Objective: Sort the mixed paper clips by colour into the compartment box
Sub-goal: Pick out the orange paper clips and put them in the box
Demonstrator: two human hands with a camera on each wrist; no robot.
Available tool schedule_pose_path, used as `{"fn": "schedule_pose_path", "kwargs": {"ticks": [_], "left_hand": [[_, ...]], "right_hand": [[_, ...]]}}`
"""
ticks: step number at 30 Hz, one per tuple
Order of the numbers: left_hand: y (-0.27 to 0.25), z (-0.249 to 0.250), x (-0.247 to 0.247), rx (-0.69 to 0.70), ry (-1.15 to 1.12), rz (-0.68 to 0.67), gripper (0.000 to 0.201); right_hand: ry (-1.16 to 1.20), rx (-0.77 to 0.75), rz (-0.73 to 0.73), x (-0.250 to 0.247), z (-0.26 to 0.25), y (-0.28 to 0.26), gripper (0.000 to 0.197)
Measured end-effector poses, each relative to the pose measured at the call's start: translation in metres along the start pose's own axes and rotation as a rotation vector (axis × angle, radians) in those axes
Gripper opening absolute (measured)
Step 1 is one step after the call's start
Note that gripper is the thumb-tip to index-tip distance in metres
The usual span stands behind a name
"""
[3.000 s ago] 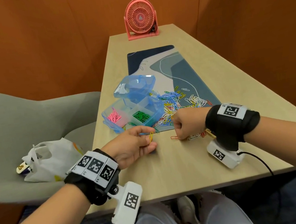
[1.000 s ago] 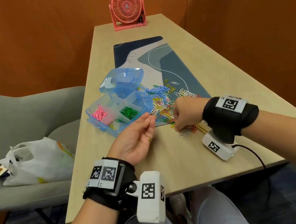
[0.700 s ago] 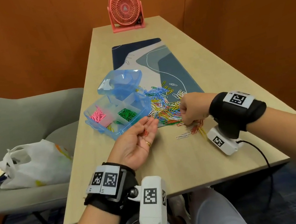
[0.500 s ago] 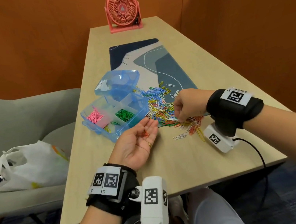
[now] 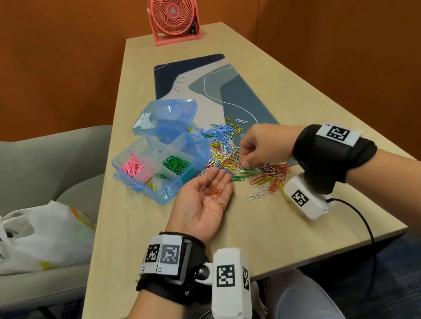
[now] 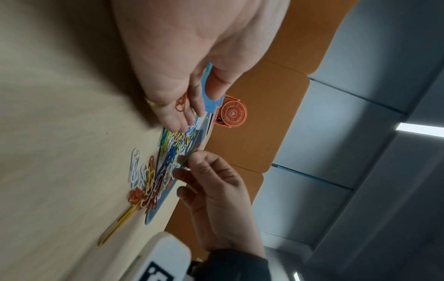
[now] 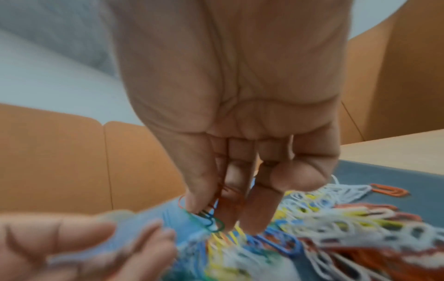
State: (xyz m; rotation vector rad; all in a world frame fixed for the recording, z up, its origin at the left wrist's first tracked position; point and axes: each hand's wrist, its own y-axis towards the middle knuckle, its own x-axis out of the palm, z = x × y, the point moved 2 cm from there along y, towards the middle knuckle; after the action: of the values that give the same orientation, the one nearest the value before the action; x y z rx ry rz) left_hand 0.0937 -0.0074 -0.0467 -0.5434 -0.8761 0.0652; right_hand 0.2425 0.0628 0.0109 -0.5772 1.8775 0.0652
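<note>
A grey armchair [image 5: 28, 170] sits at my far left with a white plastic bag [image 5: 38, 237] slumped on its seat. Beside it runs a long, pale wooden table [image 5: 164, 261]. On the table's left half stands the blue see-through compartment box [image 5: 161, 164], its lid [image 5: 166, 116] tipped open behind it; pink paper clips [image 5: 132, 167] fill the left compartment, green paper clips [image 5: 176, 164] lie in the one to their right, and a few yellow ones sit in a compartment nearer me. Just in front of the box my left hand [image 5: 204, 201] lies palm up, fingers relaxed and spread, with a couple of orange paper clips [image 5: 213, 190] resting loose on the fingers and a gold ring on one finger. Right of the box, touching its side, the mixed pile of paper clips [image 5: 226, 154] spreads over the near end of a blue and grey desk mat [image 5: 220, 86] and spills onto the bare wood, where mostly orange and white clips lie. Above this pile my right hand [image 5: 262, 147] hovers knuckles up, thumb and forefinger pinching clips lifted from the heap: the right wrist view shows a green paper clip [image 7: 211, 221] at the fingertips [image 7: 194, 206], with an orange one tucked behind it. At the table's far end stands a small pink desk fan [image 5: 173, 10], facing me, against orange wall panels.
</note>
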Motion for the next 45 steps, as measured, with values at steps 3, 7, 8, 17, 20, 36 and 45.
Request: {"fn": "schedule_pose_path", "kwargs": {"ticks": [3,7,8,17,20,36,45], "left_hand": [[0.004,-0.005,0.005,-0.026,-0.007,-0.001,0.027],[0.008,-0.013,0.013,-0.056,-0.138,-0.053,0.041],[0.008,-0.015,0.014,-0.063,-0.172,-0.076,0.044],[0.013,-0.012,0.012,0.006,-0.080,-0.022,0.039],[0.014,-0.011,0.013,0.018,-0.098,-0.032,0.039],[0.014,-0.027,0.015,-0.022,-0.091,-0.033,0.033],[0.016,-0.029,0.013,0.009,-0.090,-0.027,0.031]], "right_hand": [[0.143,-0.018,-0.035,-0.008,-0.003,-0.003,0.008],[0.270,-0.079,-0.079,-0.007,-0.018,-0.008,0.010],[0.290,-0.083,-0.085,-0.006,-0.020,-0.009,0.012],[0.311,-0.003,-0.045,-0.011,-0.015,-0.012,0.012],[0.261,-0.024,-0.038,-0.012,-0.018,-0.013,0.014],[-0.197,0.050,-0.167,0.008,0.021,-0.029,0.015],[-0.276,-0.021,-0.099,0.011,0.027,-0.027,0.018]]}}
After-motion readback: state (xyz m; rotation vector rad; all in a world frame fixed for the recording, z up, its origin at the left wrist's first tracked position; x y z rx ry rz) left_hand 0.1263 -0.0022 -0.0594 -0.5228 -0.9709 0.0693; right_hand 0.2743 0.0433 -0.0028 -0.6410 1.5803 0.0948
